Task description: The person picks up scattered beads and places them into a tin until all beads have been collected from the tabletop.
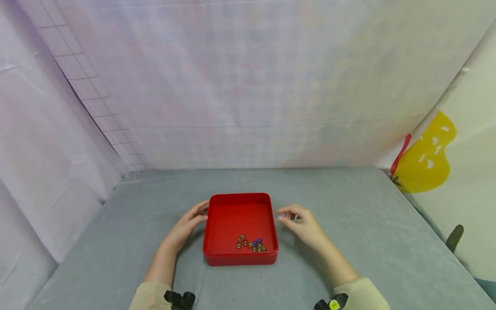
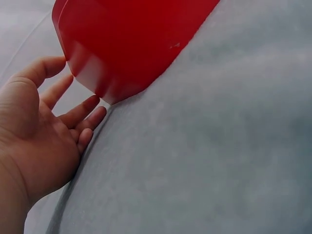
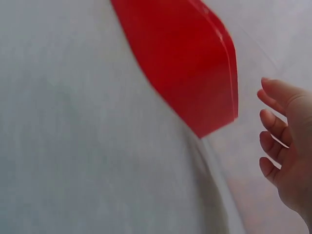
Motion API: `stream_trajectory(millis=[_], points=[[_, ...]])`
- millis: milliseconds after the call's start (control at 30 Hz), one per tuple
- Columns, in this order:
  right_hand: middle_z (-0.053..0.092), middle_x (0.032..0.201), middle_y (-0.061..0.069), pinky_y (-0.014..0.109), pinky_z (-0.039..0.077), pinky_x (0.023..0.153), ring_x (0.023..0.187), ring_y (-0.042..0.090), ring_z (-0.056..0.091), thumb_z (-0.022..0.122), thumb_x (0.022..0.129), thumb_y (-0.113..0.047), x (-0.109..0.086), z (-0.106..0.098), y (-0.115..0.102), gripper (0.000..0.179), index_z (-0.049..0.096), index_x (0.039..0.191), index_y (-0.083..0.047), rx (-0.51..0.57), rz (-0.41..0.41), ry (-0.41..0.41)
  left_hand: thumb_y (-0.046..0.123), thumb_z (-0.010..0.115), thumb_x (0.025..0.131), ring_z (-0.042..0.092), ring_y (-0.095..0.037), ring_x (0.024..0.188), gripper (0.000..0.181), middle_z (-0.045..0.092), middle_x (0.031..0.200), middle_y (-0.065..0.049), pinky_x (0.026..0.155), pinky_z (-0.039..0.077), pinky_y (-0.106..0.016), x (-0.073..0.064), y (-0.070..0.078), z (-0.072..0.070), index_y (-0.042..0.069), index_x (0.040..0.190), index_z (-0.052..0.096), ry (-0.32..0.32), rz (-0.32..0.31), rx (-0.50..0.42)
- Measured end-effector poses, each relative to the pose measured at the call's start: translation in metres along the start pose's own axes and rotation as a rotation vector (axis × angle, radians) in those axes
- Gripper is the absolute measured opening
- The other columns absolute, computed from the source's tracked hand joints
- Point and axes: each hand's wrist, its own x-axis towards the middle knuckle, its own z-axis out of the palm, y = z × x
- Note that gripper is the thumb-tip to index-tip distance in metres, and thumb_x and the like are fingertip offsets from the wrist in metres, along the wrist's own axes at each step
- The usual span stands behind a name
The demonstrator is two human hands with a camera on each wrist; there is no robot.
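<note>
A square red tray (image 1: 238,215) with raised sides rests on the grey cloth in the head view. Inside it, towards the near right, lie several small shiny gold balls (image 1: 245,243) and a few blue balls (image 1: 256,242). My left hand (image 1: 189,226) is at the tray's left side, its fingertips touching the outer wall; in the left wrist view the fingers (image 2: 84,112) are loosely bent against the red wall. To the right of the tray my right hand (image 1: 302,224) hovers apart from it, fingers loosely curled and holding nothing, as the right wrist view also shows.
Grey cloth (image 1: 155,189) covers the table around the tray. A pale curtain (image 1: 248,86) hangs behind it, with white sheets at both sides. A yellow printed shape (image 1: 430,159) is on the right sheet. Dark wrist-worn devices (image 1: 180,299) sit at both cuffs.
</note>
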Motion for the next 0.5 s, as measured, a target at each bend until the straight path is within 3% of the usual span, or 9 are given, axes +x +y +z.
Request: stream_trajectory(millis=[300,500], points=[[0.058,0.082,-0.005,0.027,0.040,0.064,0.078,0.015,0.050,0.070,0.087,-0.009,0.000,-0.026,0.016,0.014,0.072,0.100,-0.006,-0.154,0.002,0.046,0.012,0.053,0.095,0.035,-0.031,0.132,0.050,0.043,0.143,-0.019,0.106,0.024,-0.049,0.000,0.004,-0.003,0.006,0.144,0.042,0.046,-0.036,0.033],[0.063,0.092,0.004,0.036,0.044,0.066,0.084,0.024,0.055,0.067,0.090,-0.014,0.007,-0.045,0.021,0.019,0.070,0.104,-0.002,-0.260,0.030,0.023,0.016,0.053,0.096,0.043,-0.031,0.126,0.051,0.047,0.138,-0.020,0.103,0.029,-0.047,0.002,0.009,-0.010,0.004,0.144,0.042,0.027,-0.070,0.101]])
